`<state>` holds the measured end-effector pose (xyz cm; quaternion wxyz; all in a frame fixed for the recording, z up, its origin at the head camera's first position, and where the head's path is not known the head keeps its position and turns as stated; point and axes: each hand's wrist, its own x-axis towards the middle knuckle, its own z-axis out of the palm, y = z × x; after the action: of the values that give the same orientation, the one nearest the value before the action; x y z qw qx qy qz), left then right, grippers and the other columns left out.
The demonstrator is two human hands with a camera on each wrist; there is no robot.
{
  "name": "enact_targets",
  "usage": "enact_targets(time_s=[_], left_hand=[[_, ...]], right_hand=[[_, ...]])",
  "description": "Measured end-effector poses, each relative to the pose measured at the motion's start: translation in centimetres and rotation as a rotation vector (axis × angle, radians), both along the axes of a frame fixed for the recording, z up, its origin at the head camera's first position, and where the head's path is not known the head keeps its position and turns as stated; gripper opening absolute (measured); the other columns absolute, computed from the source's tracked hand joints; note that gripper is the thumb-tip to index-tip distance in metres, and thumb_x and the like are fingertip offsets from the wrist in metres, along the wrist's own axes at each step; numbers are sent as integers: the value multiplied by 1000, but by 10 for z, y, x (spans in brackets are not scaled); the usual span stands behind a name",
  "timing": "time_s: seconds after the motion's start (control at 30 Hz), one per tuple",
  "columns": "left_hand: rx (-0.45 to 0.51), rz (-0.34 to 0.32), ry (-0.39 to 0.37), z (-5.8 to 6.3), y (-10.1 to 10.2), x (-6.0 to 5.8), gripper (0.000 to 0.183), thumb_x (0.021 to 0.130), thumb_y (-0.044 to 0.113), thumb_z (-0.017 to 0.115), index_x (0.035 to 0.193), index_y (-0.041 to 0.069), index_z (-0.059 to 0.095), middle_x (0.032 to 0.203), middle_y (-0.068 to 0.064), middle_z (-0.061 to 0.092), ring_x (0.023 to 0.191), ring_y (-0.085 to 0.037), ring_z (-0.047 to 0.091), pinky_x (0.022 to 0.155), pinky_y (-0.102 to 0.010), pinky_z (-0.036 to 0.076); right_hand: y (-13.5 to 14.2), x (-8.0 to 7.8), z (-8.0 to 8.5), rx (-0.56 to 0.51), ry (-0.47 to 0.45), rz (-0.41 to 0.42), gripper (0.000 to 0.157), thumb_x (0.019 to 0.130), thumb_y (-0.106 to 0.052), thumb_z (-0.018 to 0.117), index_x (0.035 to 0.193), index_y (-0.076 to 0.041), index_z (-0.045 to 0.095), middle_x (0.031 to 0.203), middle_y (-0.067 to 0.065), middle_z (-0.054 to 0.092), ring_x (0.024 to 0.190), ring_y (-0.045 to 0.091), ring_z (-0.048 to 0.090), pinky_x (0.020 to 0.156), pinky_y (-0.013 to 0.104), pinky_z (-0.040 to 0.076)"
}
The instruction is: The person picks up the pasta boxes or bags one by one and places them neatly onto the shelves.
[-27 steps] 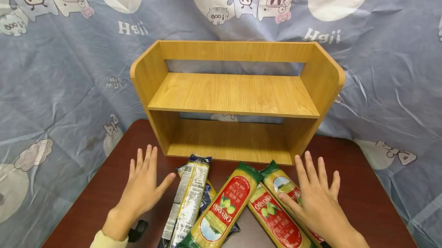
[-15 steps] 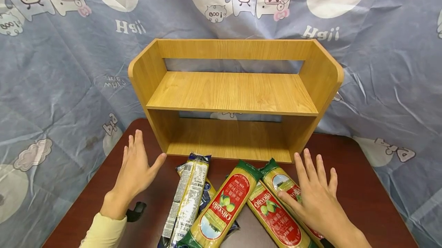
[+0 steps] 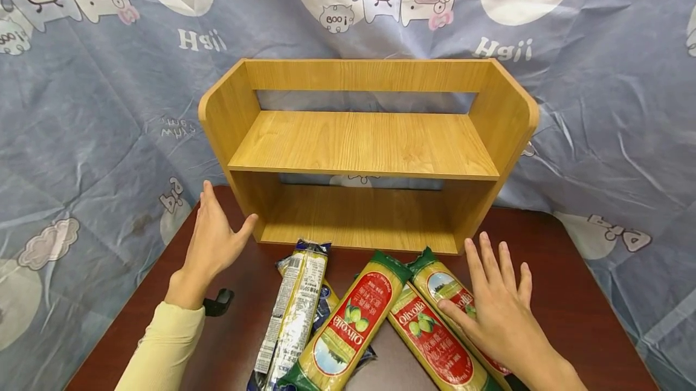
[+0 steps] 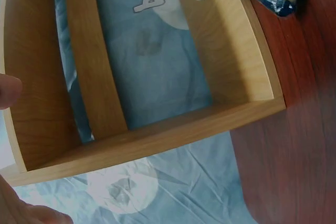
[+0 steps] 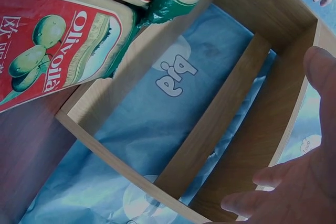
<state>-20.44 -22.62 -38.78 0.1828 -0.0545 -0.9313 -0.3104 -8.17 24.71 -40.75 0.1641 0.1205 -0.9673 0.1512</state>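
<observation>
Left hand (image 3: 211, 247) and right hand (image 3: 499, 313) both spread, gripping nothing.
Now I see them toward either end of the shelf (image 3: 359, 143); just in front of it, pasta packs (image 3: 353, 321) lie crossed, one uppermost (raised, I'd judge, because its neighbours prop it up).

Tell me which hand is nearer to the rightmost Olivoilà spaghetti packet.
Right. The right hand partly covers the rightmost Olivoilà spaghetti packet in the head view; contact is unclear. The left hand is well away to its left, beyond the other packets.
</observation>
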Motion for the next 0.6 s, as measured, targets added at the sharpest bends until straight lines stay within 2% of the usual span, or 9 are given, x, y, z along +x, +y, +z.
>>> enact_targets(time_s=[0.13, 0.27, 0.47, 0.6], left_hand=[[39, 13, -52, 3, -1, -8, 112, 96, 46, 64, 157, -3, -15, 164, -33, 5, 144, -55, 23, 109, -66, 28], [88, 18, -79, 8, -3, -17, 112, 97, 51, 62, 157, -3, -16, 162, -35, 10, 139, -57, 30, 107, -67, 32], [157, 1, -78, 16, -9, -36, 109, 97, 52, 60, 159, 0, -14, 164, -32, 8, 145, -52, 22, 112, -64, 26], [197, 13, -102, 18, -15, -46, 108, 97, 56, 58, 160, 4, -12, 166, -25, 8, 148, -47, 21, 113, -62, 25]], right_hand=[[1, 2, -1, -5, -5, -8, 115, 84, -50, 79, 165, -13, 6, 169, 18, 1, 151, 48, -3, 108, 74, -9], [5, 2, -1, -7, -17, -11, 116, 84, -51, 79, 164, -12, 6, 169, 19, 2, 151, 48, -1, 110, 73, -7], [12, 3, -2, -11, -30, -16, 119, 82, -51, 82, 164, -9, 6, 169, 20, 5, 150, 49, 6, 112, 71, 2], [15, 5, -4, -23, -22, -12, 123, 79, -50, 84, 164, -8, 5, 168, 22, 8, 148, 51, 12, 112, 70, 8]])
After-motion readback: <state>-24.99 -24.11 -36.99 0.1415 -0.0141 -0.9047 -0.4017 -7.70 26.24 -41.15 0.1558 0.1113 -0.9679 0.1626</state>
